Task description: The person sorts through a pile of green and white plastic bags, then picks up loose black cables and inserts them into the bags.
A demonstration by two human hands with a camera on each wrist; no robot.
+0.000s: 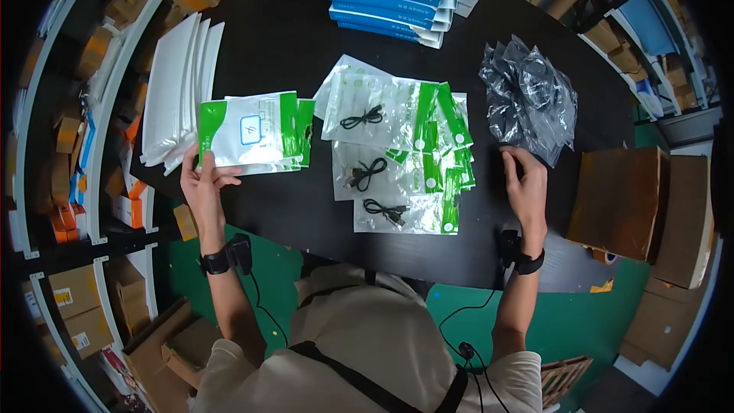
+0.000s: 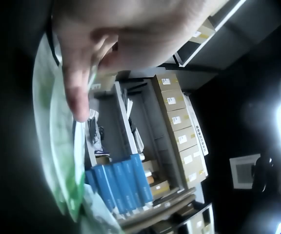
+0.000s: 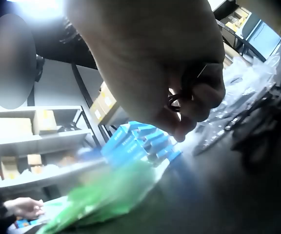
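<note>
My left hand [image 1: 202, 187] pinches the near left corner of a small stack of green-and-white pouches [image 1: 267, 118], thumb on top. In the left wrist view one finger [image 2: 76, 97] lies along the pouches' edge. My right hand [image 1: 526, 183] is at the near edge of a pile of crinkled plastic bags [image 1: 531, 92], its fingers bent towards the thumb. In the right wrist view a thin dark loop [image 3: 173, 101] shows between those fingers; I cannot tell what it belongs to. Between the hands lie overlapping clear-and-green pouches [image 1: 401, 176], several showing a coiled black cable [image 1: 367, 174].
White padded envelopes [image 1: 174, 88] stand at the left of the black table [image 1: 267, 38]. Blue-and-white boxes [image 1: 382, 0] are stacked at the back. An open cardboard box [image 1: 618, 199] is by the right edge. Shelves with cartons [image 1: 99, 53] line the left side.
</note>
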